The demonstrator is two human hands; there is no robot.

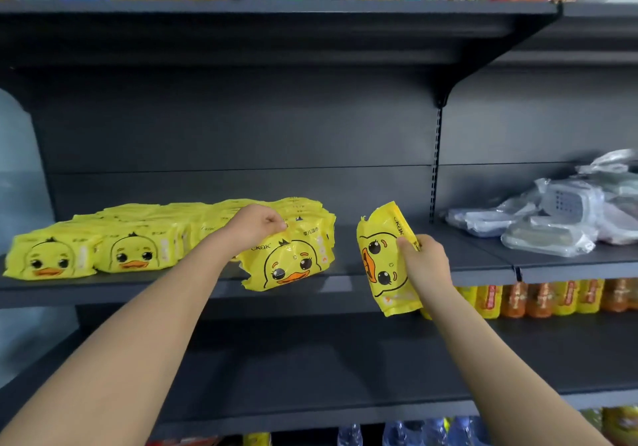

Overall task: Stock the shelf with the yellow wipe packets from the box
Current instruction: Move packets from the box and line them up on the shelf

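Head view: my left hand [257,226] pinches a yellow packet [288,262] lying lengthwise at the shelf [483,259] edge, touching the stocked row [114,238]. My right hand [423,259] grips an upright packet [386,262] just right of it, beside bare shelf.

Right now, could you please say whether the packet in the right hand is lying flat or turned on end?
Turned on end: the right hand grips the packet with its duck face sideways, long side near vertical.

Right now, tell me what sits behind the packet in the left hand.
A stack of yellow packets on the shelf. The left hand and the held packet cover its front, so its depth is hidden.
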